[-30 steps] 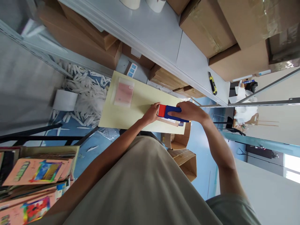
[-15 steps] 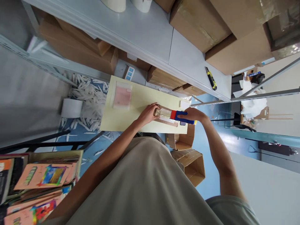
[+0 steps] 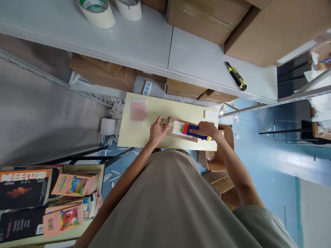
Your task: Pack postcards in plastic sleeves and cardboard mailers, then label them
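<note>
A flat brown cardboard package (image 3: pixel 182 138) lies on the pale yellow tabletop (image 3: pixel 139 136), with a white label and shiny clear tape across its upper face. My left hand (image 3: pixel 156 131) is at the package's left end, fingers curved and apart, the thumb side touching or very near the edge. My right hand (image 3: pixel 207 129) is closed around a blue tape dispenser (image 3: pixel 192 131) with a red front and a yellow rear end. The dispenser's red front sits over the label. Part of its body is hidden under my fingers.
A pink sheet in a clear sleeve (image 3: pixel 138 110) lies at the table's left. On the grey shelf (image 3: pixel 144 41) are tape rolls (image 3: pixel 100 15), cartons and a yellow-black utility knife (image 3: pixel 236 76). Books (image 3: pixel 69 196) fill the lower left; open cartons (image 3: pixel 217 160) stand on the floor at right.
My left hand has loosened from the package's left end and moved slightly left, fingers more spread. The tape dispenser has shifted a little left over the package. The camera view has also shifted.
</note>
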### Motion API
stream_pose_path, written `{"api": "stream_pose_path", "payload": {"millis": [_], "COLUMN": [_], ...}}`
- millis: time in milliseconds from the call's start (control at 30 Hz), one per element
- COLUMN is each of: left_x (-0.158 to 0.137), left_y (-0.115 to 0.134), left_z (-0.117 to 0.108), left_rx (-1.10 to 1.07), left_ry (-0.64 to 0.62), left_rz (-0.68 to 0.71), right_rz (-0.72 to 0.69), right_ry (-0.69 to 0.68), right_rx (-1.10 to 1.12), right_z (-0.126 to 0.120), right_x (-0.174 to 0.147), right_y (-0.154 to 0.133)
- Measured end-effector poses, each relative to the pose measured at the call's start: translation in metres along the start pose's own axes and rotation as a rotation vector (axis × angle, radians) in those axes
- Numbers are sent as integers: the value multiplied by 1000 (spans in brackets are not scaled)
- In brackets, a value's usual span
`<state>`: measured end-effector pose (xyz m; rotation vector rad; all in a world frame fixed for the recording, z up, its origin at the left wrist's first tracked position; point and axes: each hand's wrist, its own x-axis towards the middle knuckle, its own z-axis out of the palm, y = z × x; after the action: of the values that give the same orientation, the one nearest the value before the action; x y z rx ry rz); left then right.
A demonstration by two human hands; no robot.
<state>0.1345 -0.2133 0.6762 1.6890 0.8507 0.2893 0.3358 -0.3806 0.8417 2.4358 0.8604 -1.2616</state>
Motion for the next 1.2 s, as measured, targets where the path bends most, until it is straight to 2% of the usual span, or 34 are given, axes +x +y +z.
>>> {"api": "stream_pose_path", "payload": {"millis": [67,267,433,567,700,800,900,1033,1200], "left_x": [-8,-21,-21,-27,-31,-29,-25,-21,-18], "left_y": [6,22,21,16,18,21,22,19,17], "left_z": [10,36,49,43,28,23,24,24,20], "left_rx": [55,169,182,194,271,319,325,344,373], "left_ry": [58,206,311,427,495,487,484,475,426], "left_rz": [-41,-36,-84,-112,-130,-145,-156,-175,-173], "right_rz": [-25,-82,-168,-296,-283,-244,-223,-128,-59], "right_ry": [23,45,20,-19,-70,-57,-37,-20,22], "right_rx": [2,14,60,93,99,100,64,37,21], "right_z": [2,4,-3,-9,-10,-5,2,12,22], "right_x": [1,2,-1,-9,-17,-13,0,17,22], "right_y": [8,25,38,77,129,150,148,128,103]}}
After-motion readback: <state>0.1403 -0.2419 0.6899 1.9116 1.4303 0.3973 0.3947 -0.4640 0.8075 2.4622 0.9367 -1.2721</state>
